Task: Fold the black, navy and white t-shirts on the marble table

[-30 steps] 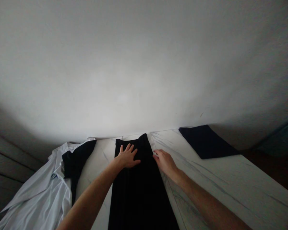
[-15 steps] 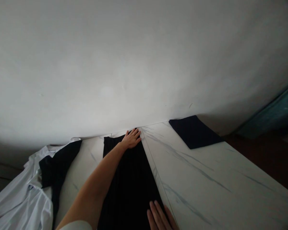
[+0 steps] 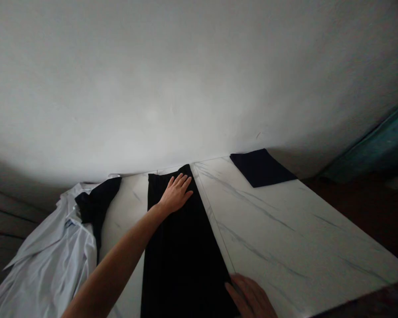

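The long black garment (image 3: pixel 182 265) lies lengthwise on the marble table (image 3: pixel 285 238) – soft, light cloth, likely floppy, best taken by its edges. The left hand (image 3: pixel 175 193) lies spread flat on its upper part; the right hand (image 3: pixel 248 296) touches its lower edge – whether it pinches, I cannot tell.

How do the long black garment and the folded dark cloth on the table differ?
The long black garment is laid out lengthwise; the folded dark cloth is a compact rectangle. The garment runs toward the person; the cloth sits by the far edge, to the right. The left hand rests on the garment; no hand touches the cloth. Both are dark, on the white marble table.
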Action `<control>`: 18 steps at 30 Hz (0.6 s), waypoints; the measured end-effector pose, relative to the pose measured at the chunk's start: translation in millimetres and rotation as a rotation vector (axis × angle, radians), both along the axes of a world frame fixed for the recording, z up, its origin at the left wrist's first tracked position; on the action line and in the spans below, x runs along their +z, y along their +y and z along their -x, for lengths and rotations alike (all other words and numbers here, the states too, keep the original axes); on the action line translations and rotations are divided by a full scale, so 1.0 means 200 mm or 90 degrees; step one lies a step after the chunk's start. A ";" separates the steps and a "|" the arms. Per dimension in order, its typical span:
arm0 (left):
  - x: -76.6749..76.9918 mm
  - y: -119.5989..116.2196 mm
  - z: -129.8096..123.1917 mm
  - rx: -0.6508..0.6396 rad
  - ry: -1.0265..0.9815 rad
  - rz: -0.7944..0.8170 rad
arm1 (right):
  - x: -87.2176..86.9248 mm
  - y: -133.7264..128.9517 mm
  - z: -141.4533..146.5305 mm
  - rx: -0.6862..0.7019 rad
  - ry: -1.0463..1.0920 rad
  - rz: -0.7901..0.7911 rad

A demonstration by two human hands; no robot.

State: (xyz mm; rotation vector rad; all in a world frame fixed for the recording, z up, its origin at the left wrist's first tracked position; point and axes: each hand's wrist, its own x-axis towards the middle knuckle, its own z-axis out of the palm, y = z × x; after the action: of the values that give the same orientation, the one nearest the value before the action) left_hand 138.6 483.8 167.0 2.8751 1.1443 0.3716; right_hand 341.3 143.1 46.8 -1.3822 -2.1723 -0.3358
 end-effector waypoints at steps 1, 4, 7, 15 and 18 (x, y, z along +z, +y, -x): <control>0.02 -0.13 0.09 0.001 -0.017 -0.005 | 0.05 -0.01 -0.02 0.022 0.006 0.002; 0.01 -0.56 0.38 0.040 -0.065 -0.012 | 0.15 -0.03 -0.01 0.019 0.047 0.038; -0.10 -1.02 0.66 0.106 -0.097 -0.012 | 0.20 -0.02 0.04 -0.006 0.094 0.059; -0.35 -1.66 0.87 0.160 -0.131 -0.112 | 0.18 -0.02 -0.02 0.024 0.105 0.038; -0.35 -1.69 0.82 0.197 -0.148 -0.109 | 0.23 -0.01 0.01 0.023 0.142 0.056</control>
State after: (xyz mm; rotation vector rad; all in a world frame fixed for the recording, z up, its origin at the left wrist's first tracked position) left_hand -25.2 145.9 96.6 2.6892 1.5798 0.8271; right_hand 338.7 141.0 93.6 -1.3548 -2.0463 -0.0698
